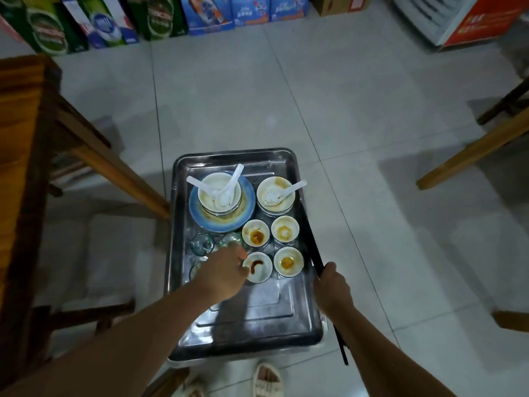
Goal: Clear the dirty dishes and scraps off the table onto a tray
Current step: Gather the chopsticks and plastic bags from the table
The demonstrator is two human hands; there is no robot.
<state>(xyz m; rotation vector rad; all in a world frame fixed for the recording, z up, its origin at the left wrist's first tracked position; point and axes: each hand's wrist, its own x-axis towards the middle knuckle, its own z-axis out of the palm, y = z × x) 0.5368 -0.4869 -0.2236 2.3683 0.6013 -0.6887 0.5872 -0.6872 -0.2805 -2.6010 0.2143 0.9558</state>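
Tiled floor (343,116), tray (257,325); hands: right (332,285) gripping chopsticks (310,239), left (223,273) unclear.

Both forearms are bare, with no sleeves showing. Below the tray (183,282), the feet wear pale, open-toed slide sandals (267,381) with a wide ribbed strap.

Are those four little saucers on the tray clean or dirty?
Dirty. All four saucers on the tray show brown or orange sauce smears inside; none holds a full serving.
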